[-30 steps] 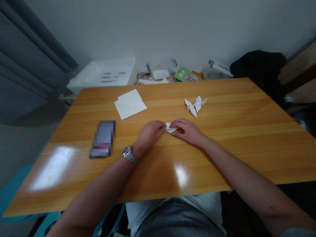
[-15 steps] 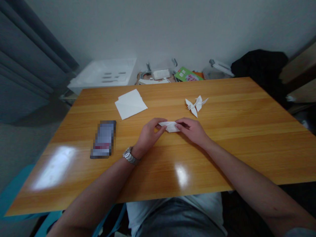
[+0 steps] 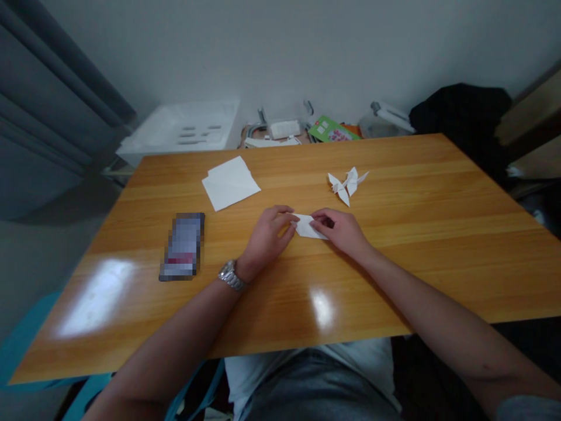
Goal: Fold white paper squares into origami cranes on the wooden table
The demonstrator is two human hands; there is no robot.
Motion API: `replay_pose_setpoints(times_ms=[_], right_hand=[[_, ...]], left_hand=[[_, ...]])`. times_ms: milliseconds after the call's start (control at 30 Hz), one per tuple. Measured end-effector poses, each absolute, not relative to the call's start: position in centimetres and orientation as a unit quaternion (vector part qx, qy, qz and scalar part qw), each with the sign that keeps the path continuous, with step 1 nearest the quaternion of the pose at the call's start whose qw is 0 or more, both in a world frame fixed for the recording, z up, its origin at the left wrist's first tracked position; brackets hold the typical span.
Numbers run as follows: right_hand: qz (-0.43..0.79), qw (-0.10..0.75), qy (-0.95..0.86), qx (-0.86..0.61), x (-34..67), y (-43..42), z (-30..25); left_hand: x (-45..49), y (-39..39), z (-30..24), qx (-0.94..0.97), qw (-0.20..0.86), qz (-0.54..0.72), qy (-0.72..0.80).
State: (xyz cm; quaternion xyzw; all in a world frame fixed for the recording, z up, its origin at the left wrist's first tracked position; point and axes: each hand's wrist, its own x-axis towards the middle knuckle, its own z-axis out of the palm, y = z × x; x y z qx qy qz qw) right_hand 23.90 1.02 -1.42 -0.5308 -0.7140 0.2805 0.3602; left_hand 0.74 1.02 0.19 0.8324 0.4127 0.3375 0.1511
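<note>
In the head view, the small folded white paper [image 3: 309, 227] is lying on the honey-coloured wooden table [image 3: 394, 193], sitting further right and more slanted than a moment ago. The left hand [image 3: 267, 237] (the one wearing a steel wristwatch [image 3: 231, 276]) is curling, its fingertips reaching the paper's left end, though I cannot tell whether they are gripping it. The right hand [image 3: 342, 232] is pinching the paper's upper right part. White origami cranes [image 3: 346, 185] and a stack of white paper sheets [image 3: 230, 184] are resting nearby. Beyond the table, a white plastic slotted tray [image 3: 179, 131] is standing, its contents not showing.
</note>
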Motion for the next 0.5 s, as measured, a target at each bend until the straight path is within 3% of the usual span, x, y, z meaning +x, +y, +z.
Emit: replay_pose_setpoints(times_ms=[267, 500], right_hand=[[0.207, 0.344, -0.763, -0.506, 23.76, 1.37, -1.50], [0.205, 0.320, -0.807, -0.453, 24.35, 1.34, -1.48]], left_hand=[[0.57, 0.45, -0.65, 0.906, 0.106, 0.195, 0.359], [0.18, 0.30, -0.21, 0.916, 0.072, 0.152, 0.365]])
